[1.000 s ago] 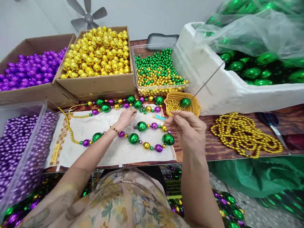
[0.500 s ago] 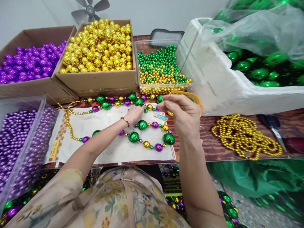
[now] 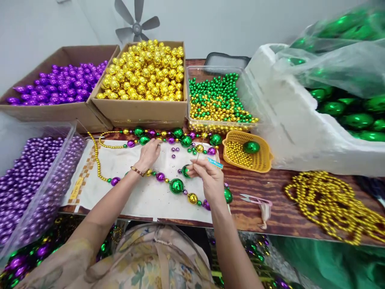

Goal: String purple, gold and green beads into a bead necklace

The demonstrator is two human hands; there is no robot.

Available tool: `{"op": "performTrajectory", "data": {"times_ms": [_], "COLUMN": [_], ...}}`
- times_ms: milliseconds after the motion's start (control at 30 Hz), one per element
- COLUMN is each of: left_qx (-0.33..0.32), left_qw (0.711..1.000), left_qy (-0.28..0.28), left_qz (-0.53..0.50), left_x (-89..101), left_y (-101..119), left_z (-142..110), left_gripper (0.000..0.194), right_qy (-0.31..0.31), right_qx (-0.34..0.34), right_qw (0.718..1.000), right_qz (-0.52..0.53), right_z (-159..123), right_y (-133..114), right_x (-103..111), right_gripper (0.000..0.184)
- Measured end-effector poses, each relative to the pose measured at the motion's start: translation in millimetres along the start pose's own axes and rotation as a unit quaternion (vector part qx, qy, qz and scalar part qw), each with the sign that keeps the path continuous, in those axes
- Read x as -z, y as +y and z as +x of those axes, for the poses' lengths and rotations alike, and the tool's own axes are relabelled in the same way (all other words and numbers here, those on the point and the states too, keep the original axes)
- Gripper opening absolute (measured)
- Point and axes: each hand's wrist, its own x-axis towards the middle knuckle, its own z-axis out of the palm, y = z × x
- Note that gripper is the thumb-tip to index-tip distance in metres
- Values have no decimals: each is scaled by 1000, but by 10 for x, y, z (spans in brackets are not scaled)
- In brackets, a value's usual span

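Note:
My right hand (image 3: 209,180) is pinched around a thin needle (image 3: 199,150) that points up, above the right part of the white cloth (image 3: 135,202). Under it runs a strung bead strand with a big green bead (image 3: 176,186), a gold bead (image 3: 192,198) and a purple bead (image 3: 160,176). Over the cloth's middle, my left hand (image 3: 149,155) has its fingers closed beside the back row of the strand; what lies between the fingertips is hidden. Several small purple beads (image 3: 173,150) lie loose between the hands.
Behind the cloth stand boxes of purple beads (image 3: 66,82) and gold beads (image 3: 144,74), and a clear tub (image 3: 222,127). A yellow basket (image 3: 267,154), pink-handled snips (image 3: 255,199) and gold bead chains (image 3: 333,204) are at right. A foam box (image 3: 279,104) stands behind them.
My left hand has drawn back to the left, away from the strand's right end. My right hand has come down and left over the cloth. The view has shifted, showing the whole basket and snips.

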Motion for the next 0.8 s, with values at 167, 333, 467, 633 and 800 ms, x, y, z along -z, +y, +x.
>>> {"op": "performTrajectory", "data": {"times_ms": [167,333,467,633,800], "left_qx": [-52,-82,-17,36,23], "left_qw": [989,973,974,964,970], "left_qy": [118,214,156,127,116], "left_qz": [-72,40,165,230,214], "left_x": [472,1155,1314,1194,1111], "left_y": [-12,171,273,364,347], "left_z": [126,937,1619,1934,1995], "left_gripper": [26,29,32,51,46], "right_qy": [7,-3,-21,-23,-1], "right_qx": [-39,-32,-36,-40,-34], "right_qw": [999,999,999,999,999], "right_qz": [-10,-17,-18,-29,-40], "right_z": [-125,-139,-203,-278,-281], "right_y": [200,229,296,362,359], "right_x": [-37,-122,-170,-115,-59], "right_gripper": [28,25,27,25,25]}}
